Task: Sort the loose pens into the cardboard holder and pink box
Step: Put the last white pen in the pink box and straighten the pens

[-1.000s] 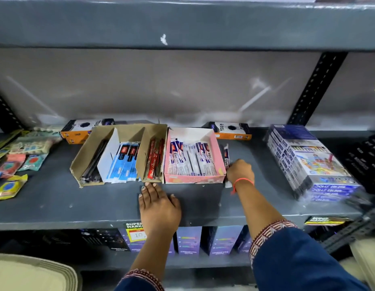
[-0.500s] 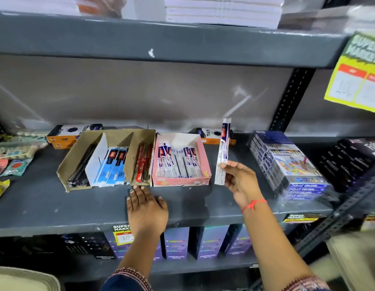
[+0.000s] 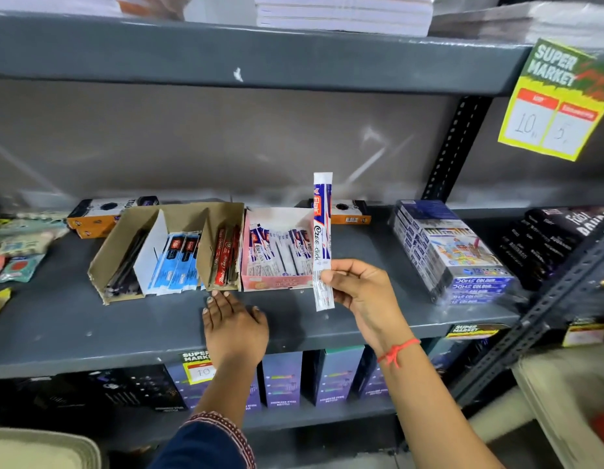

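1. Right hand (image 3: 359, 292) pinches one packaged pen (image 3: 322, 242) near its lower end, thumb and fingertips closed on the wrapper, and holds it upright in the air just in front of the pink box (image 3: 277, 282).
2. Left hand (image 3: 234, 328) lies flat and open, palm down on the grey shelf (image 3: 74, 326), just in front of the cardboard holder (image 3: 101, 265); it grips nothing.
3. That pen sits in a white, blue and red sleeve that matches the packs already lying in the pink box, so the box looks like its proper place.
4. Handling, as I judge it: light, with a stiff pen inside a thin, glossy wrapper that may slide between the fingers. The flat sealed ends look floppy and are a poor place to hold.
5. Better to take it around the middle, where the pen body backs the wrapper, then lay it lengthwise alongside its neighbours.
6. In the cardboard holder, dark pens, blue packs and red packs each fill their own compartment; this pack matches none of them.
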Motion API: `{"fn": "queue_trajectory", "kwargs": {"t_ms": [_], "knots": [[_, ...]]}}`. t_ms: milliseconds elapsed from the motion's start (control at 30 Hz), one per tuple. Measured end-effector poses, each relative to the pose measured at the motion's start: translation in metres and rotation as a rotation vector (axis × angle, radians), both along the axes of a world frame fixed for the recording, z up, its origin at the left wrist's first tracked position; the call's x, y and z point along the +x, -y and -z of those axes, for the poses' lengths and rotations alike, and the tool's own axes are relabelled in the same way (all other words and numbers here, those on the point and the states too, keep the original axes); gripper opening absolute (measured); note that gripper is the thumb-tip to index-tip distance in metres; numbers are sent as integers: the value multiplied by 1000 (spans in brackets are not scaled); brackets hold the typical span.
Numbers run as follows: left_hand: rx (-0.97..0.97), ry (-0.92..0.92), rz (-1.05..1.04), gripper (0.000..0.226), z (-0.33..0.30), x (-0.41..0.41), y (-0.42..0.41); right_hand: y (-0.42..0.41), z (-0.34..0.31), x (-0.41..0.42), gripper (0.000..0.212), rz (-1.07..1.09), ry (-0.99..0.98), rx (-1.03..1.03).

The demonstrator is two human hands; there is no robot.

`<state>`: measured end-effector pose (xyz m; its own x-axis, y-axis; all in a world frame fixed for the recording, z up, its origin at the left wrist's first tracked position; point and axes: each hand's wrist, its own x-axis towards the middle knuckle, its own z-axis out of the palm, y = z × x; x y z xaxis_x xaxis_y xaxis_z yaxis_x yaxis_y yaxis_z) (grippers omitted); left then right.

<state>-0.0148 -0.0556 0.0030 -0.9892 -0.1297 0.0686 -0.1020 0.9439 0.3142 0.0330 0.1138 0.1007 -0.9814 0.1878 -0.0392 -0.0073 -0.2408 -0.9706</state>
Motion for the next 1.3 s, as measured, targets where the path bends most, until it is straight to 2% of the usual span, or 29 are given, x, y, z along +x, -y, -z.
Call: {"fn": "queue_trajectory", "kwargs": {"t_ms": [600,733,833,967,1067,1200,1300], "knots": [[-14,0,4,64,0,0,0,5,-3,-7,18,-20,58,37],[-13,-14,-1,64,0,1,0,-1,-4,-24,25,87,133,3],[-1,-29,-4,65,0,1,-1,-11,-7,-48,31,180,220,71],[20,-27,-7,66,2,0,0,-14,-3,-84,28,230,357,359],[7,-17,-1,68,4,-1,1,-4,3,-100,19,234,342,661],[1,-27,-1,71,6,-2,1,14,4,-109,30,181,333,1054],[22,-35,1,71,9,-3,1,23,4,-114,35,119,339,1254]]}}
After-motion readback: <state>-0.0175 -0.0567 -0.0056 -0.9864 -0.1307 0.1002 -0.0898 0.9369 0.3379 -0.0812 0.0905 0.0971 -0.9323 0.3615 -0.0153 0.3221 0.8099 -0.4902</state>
